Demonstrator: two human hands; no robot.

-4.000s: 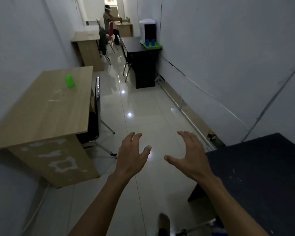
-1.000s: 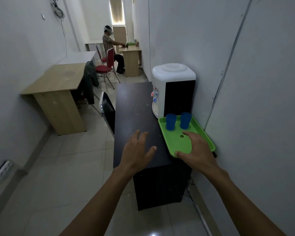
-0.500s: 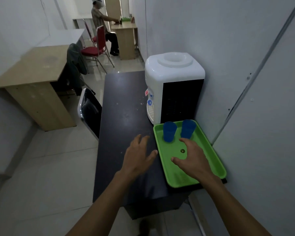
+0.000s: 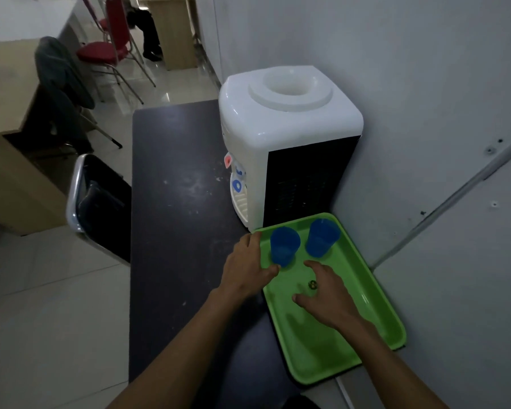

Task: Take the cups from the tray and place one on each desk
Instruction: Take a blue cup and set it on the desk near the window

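**Blue cups on the green tray, both our hands close by**

Green plastic tray (image 4: 378, 308) lies at the near right corner of the dark desk (image 4: 174, 202), just in front of a white water dispenser (image 4: 281, 137) that stands against the wall. Two blue cups sit upright at the tray's far end: the left cup (image 4: 284, 245) and the right cup (image 4: 321, 237), near each other but apart. Our left hand (image 4: 245, 268) is spread open over the tray's left rim, thumb reaching to the base of the left cup, grasping nothing. Our right hand (image 4: 325, 296) hovers open above the tray floor, fingers loosely curled, short of the cups. A black chair (image 4: 98, 202) is tucked beside the desk.
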